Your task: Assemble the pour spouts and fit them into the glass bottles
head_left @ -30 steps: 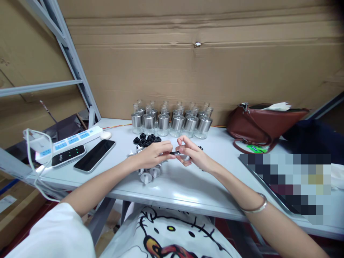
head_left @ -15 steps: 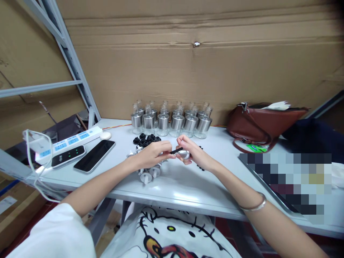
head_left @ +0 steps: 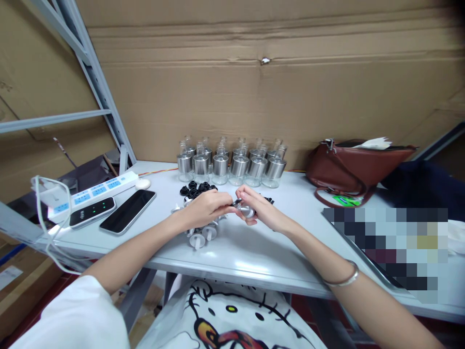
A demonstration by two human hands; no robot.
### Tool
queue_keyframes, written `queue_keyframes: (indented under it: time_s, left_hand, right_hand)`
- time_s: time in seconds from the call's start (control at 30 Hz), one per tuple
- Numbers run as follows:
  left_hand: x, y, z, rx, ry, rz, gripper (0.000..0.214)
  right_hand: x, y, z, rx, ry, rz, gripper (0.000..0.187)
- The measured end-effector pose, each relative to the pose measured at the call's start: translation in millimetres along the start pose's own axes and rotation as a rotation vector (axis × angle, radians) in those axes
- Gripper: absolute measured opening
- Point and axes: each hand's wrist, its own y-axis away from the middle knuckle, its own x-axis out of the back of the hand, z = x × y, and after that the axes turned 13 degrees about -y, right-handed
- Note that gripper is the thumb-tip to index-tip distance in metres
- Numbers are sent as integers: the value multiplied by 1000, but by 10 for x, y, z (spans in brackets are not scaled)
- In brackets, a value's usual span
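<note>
My right hand (head_left: 262,208) is closed around a small silver metal piece (head_left: 247,212) with a rounded, cap-like body. Fingertips of my left hand (head_left: 213,204) pinch a small dark part (head_left: 237,202) against the end of that piece. Both hands meet over the middle of the table, and the fingers hide most of the joint. Beneath my left hand lie white disc-shaped parts with stems (head_left: 197,241). Black ribbed plastic parts (head_left: 192,188) are heaped just behind it. Some tiny black pieces (head_left: 269,199) lie partly hidden behind my right hand.
Several glass bottles with metal sleeves (head_left: 221,165) stand in rows along the cardboard wall (head_left: 203,87). A phone (head_left: 128,212), a small device with green lights (head_left: 92,212) and a power strip (head_left: 98,191) lie left. A brown bag (head_left: 348,167) sits back right, with a blurred-out item before it.
The dark part, a long thin bar between the hands before, now shows only a short stretch. My right hand has shifted slightly left and closer to my left fingertips.
</note>
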Motion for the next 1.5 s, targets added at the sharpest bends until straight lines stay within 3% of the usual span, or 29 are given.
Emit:
queue_keyframes:
  time_s: [0.2,0.4,0.77,0.97,1.2,1.5]
  left_hand:
    - [1,8,-2,32,-11,36,38]
    - [-9,16,3,25,65,205,25]
    - [-52,13,12,135,141,139,25]
    - [-2,-10,-6,223,208,145,24]
    - [40,-44,17,534,622,97,22]
    - [-17,-33,31,532,744,42,19]
  right_hand:
    - [-15,-17,-13,51,60,61,37]
    - [13,-31,-15,51,138,124,36]
    - [-9,-20,-11,133,482,93,31]
    - [-13,-10,-36,105,392,134,37]
    - [-9,-18,-16,124,238,193,40]
    - [9,-40,17,113,175,191,42]
